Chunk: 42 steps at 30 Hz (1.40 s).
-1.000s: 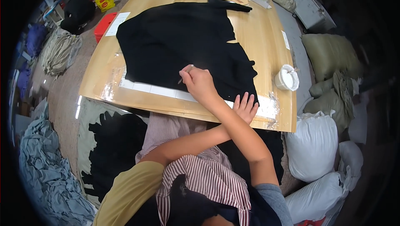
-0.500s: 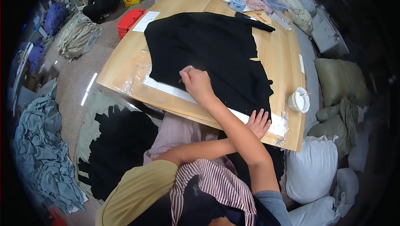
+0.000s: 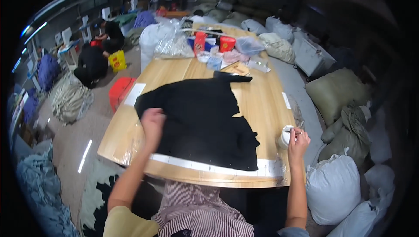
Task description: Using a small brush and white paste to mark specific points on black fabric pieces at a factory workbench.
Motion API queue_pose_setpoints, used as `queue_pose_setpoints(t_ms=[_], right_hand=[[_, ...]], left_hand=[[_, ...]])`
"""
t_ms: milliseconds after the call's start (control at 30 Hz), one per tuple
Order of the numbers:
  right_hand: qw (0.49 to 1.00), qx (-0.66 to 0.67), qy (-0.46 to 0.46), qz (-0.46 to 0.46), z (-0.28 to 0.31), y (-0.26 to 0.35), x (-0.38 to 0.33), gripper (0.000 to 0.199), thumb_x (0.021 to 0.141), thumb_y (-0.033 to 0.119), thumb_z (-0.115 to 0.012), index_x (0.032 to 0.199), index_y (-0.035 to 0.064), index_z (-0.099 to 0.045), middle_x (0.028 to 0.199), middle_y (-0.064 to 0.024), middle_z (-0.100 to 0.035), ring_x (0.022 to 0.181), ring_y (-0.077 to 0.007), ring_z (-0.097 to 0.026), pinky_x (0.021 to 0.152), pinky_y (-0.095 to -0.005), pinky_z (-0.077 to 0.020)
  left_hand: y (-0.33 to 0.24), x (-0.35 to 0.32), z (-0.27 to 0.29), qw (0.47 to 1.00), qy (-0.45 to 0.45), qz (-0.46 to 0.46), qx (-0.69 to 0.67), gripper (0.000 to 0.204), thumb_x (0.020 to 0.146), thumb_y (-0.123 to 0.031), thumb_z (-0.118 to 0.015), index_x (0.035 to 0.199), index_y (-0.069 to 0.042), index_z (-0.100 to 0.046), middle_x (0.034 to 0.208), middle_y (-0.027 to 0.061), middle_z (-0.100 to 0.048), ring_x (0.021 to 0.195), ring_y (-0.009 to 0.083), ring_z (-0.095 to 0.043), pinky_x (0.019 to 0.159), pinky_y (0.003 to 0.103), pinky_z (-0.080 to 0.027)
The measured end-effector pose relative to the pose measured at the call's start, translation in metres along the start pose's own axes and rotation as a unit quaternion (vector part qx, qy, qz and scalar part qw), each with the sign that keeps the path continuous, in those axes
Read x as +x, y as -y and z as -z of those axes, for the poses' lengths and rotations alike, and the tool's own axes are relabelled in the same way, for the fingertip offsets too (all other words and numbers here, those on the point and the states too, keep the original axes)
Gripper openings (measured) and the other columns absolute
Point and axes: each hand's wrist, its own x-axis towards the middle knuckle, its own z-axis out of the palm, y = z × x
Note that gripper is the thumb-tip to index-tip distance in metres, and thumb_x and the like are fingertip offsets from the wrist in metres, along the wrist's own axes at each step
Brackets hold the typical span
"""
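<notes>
A large black knitted garment piece (image 3: pixel 192 123) lies flat on the light wooden table (image 3: pixel 262 93), its lower edge along a white marked strip (image 3: pixel 174 161). My left hand (image 3: pixel 152 125) is over the left part of the black piece, blurred by motion, so its fingers cannot be read clearly. At the table's right side stands a small white tub (image 3: pixel 285 137). My right hand (image 3: pixel 298 143) is at its rim, with thumb and fingers pinched together on a thin stick in the tub. Most of the stick is hidden by the fingers.
Plastic bags (image 3: pixel 172 45), a red container (image 3: pixel 227 43) and small items crowd the table's far end. A red box (image 3: pixel 120 92) stands on the floor to the left. White sacks (image 3: pixel 334 189) and olive sacks (image 3: pixel 336 93) line the right side. Other people (image 3: pixel 92 64) crouch at far left.
My crossed arms have parted. The left hand went from the piece's lower right corner to its left side; the right hand went from the piece to the tub. The view has tilted up.
</notes>
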Motion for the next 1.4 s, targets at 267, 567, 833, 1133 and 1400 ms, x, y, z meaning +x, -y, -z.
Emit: queue_pose_setpoints(t_ms=[267, 567, 833, 1133, 1400], right_hand=[[0.986, -0.143, 0.082, -0.018, -0.025, -0.038, -0.031, 0.023, 0.083, 0.022, -0.069, 0.099, 0.0063, -0.068, 0.095, -0.0131, -0.064, 0.093, -0.0323, -0.058, 0.089, -0.0496, -0.0403], [0.674, 0.504, 0.442, -0.31, -0.082, 0.152, -0.083, 0.057, 0.094, 0.041, -0.064, 0.137, 0.008, -0.047, 0.12, -0.0142, -0.06, 0.101, -0.0235, -0.064, 0.081, -0.0357, -0.0541], [0.306, 0.762, 0.377, -0.429, -0.152, 0.326, 0.045, 0.055, 0.094, 0.056, -0.054, 0.11, 0.0061, -0.068, 0.108, -0.0128, -0.069, 0.109, -0.0282, -0.063, 0.1, -0.0448, -0.0484], [0.549, 0.486, 0.636, 0.239, -0.019, 0.552, -0.048, 0.062, 0.081, 0.055, -0.069, 0.086, -0.0067, -0.07, 0.079, -0.0167, -0.069, 0.078, -0.0243, -0.066, 0.068, -0.0385, -0.0517], [0.373, 0.431, 0.698, 0.433, 0.012, 0.383, -0.166, 0.071, 0.088, 0.035, -0.069, 0.143, -0.0011, -0.042, 0.131, -0.0254, -0.057, 0.119, -0.0365, -0.058, 0.099, -0.0405, -0.0473]], left_hand=[[0.188, 0.077, 0.021, 0.837, -0.029, 0.509, -0.197, 0.031, 0.085, -0.021, -0.073, 0.064, -0.009, -0.053, 0.05, 0.0034, -0.048, 0.036, 0.0158, -0.043, 0.034, 0.031, -0.029], [0.062, 0.099, 0.01, 0.991, 0.044, 0.098, 0.081, 0.018, 0.073, -0.013, -0.067, 0.067, 0.001, -0.058, 0.076, 0.0148, -0.064, 0.075, 0.0219, -0.062, 0.067, 0.035, -0.046], [-0.155, 0.04, 0.134, 0.842, 0.33, 0.021, -0.426, 0.017, 0.072, -0.005, -0.055, 0.086, -0.005, -0.045, 0.097, 0.0244, -0.069, 0.099, 0.0335, -0.067, 0.106, 0.048, -0.042], [-0.12, -0.15, 0.29, 0.834, 0.383, 0.061, 0.392, 0.019, 0.073, -0.023, -0.059, 0.077, -0.007, -0.066, 0.075, 0.0204, -0.066, 0.074, 0.0376, -0.066, 0.068, 0.049, -0.053], [0.044, -0.349, 0.313, 0.751, 0.476, 0.311, 0.336, 0.026, 0.079, -0.029, -0.059, 0.086, -0.007, -0.071, 0.086, 0.0205, -0.068, 0.082, 0.0383, -0.067, 0.074, 0.049, -0.053]])
